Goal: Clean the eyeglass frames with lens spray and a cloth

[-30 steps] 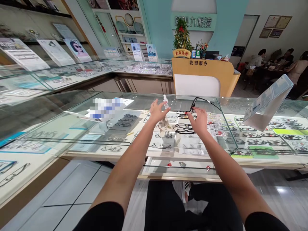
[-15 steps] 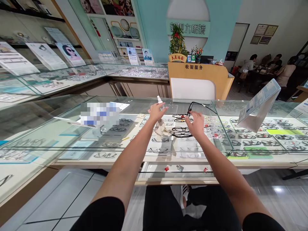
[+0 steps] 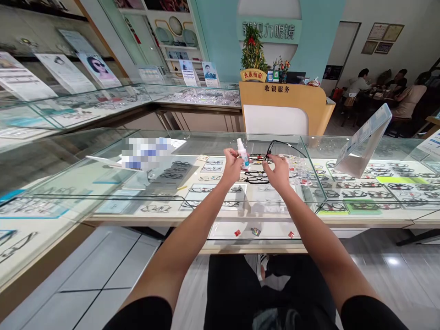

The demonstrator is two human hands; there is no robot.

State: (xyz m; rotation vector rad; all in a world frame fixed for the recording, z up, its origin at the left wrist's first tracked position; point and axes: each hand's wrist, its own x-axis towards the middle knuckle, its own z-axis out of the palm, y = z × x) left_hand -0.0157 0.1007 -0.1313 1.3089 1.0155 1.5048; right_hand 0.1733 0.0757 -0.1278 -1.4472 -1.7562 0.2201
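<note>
Glass counter (image 3: 202, 143), bottle (image 3: 243, 156) in left hand (image 3: 232, 168)

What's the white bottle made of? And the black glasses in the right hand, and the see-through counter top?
The bottle looks like smooth plastic: evenly white. The glasses may be plastic, being solid black, but painted metal is possible; their finish is unclear. The counter top seems polished glass: clear, with greenish edges.

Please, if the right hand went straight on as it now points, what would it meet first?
Probably the white spray bottle in the left hand, though depth between them is unclear.
</note>
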